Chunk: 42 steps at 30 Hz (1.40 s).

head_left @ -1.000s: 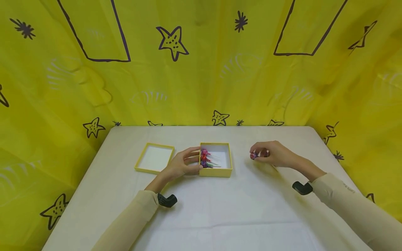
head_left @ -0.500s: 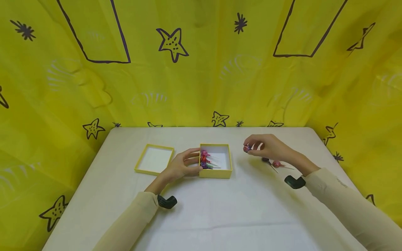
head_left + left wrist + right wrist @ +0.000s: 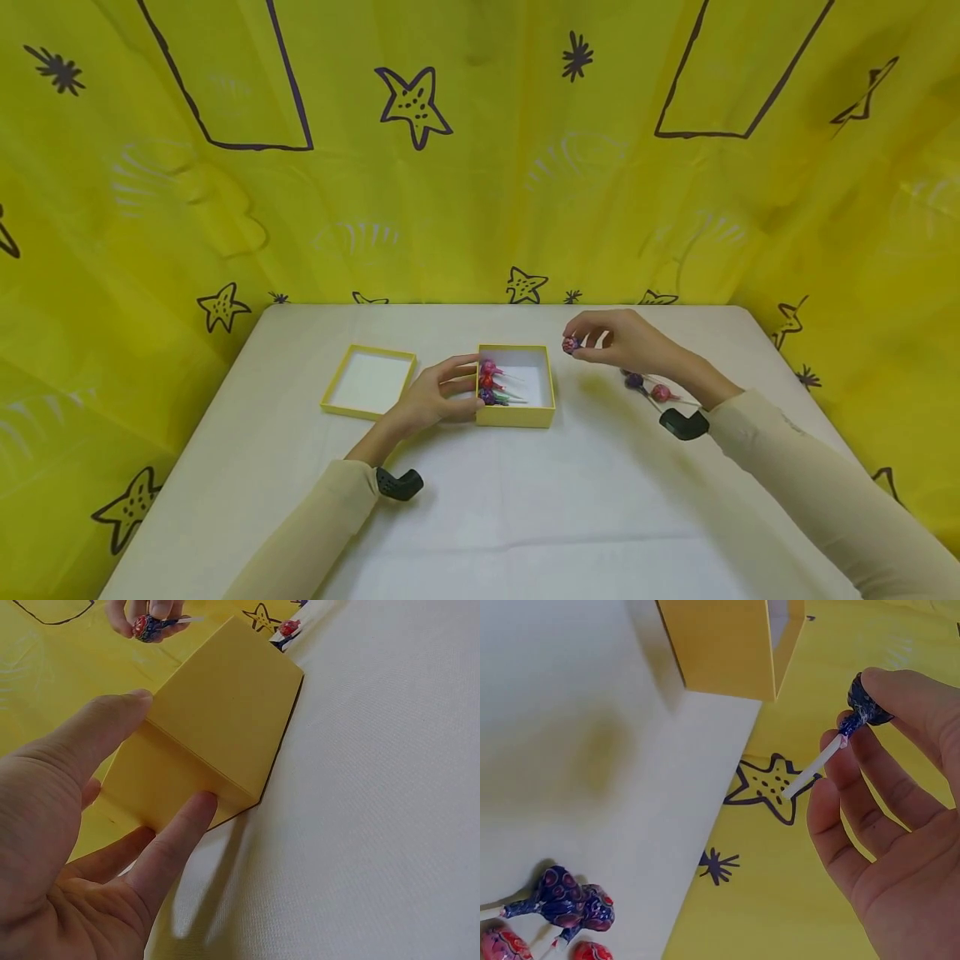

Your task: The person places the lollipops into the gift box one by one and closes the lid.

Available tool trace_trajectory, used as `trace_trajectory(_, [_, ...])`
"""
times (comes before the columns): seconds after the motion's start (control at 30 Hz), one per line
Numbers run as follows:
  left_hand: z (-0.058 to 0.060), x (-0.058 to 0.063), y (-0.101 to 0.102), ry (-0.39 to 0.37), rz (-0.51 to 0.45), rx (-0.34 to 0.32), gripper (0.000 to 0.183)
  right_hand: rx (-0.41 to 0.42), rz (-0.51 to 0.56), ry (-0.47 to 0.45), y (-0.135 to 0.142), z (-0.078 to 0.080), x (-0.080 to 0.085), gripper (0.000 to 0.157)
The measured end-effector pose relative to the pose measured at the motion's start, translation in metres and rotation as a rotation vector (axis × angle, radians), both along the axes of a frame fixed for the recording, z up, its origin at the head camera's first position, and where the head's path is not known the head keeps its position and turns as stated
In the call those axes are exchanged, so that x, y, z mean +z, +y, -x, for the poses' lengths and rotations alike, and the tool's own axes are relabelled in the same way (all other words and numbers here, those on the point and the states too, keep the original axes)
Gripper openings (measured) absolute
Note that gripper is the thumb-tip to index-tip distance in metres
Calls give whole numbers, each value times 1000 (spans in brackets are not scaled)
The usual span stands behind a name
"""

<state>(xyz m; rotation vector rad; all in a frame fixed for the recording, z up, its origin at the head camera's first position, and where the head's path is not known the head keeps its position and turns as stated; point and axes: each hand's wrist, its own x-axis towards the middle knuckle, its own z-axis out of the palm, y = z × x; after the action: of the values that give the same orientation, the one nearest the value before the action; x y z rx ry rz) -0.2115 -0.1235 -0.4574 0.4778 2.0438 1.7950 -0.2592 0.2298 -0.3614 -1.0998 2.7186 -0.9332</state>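
My left hand (image 3: 423, 400) rests against the left wall of a yellow box (image 3: 517, 417) with a white inside. In the left wrist view its thumb (image 3: 120, 720) touches a top corner, and a fingertip lies lower on the same wall. Several lollipops (image 3: 491, 379), pink, red and purple, lie along the box's left side. To the right, my right hand (image 3: 622, 337) pinches a lollipop (image 3: 866, 701) by its dark blue wrapped head between thumb and fingers, raised beyond the box's right wall. The white stick (image 3: 810, 769) points back toward the palm side.
Left of the box lies a shallow yellow-rimmed lid (image 3: 371, 379), inside up. Below my right wrist, several more lollipops sit on the white-covered table (image 3: 465, 492), among them a purple one (image 3: 634, 381) and a pink one (image 3: 661, 392). A yellow patterned curtain (image 3: 480, 183) borders the table.
My right hand has lifted its lollipop and carried it left toward the box, uncovering the lollipops on the table. My left hand and the box have stayed put.
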Motion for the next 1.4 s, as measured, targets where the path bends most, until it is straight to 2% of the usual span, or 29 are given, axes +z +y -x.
trace_trajectory(0.23, [0,0,0,-8,3,1,78,11,-2,-24,-13,5,1,25])
trace_trajectory(0.53, [2,-3,0,-15,9,5,79,67,17,-31,-37,11,-3,25])
trace_trajectory(0.87, [1,0,2,-31,50,27,80,113,32,-85,-66,13,-7,22])
trace_trajectory(1.07, [1,-1,2,-29,38,27,78,112,41,-125,-79,13,-14,21])
trace_trajectory(1.4, [1,-3,0,-13,-4,9,79,140,36,-138,-95,16,-34,22])
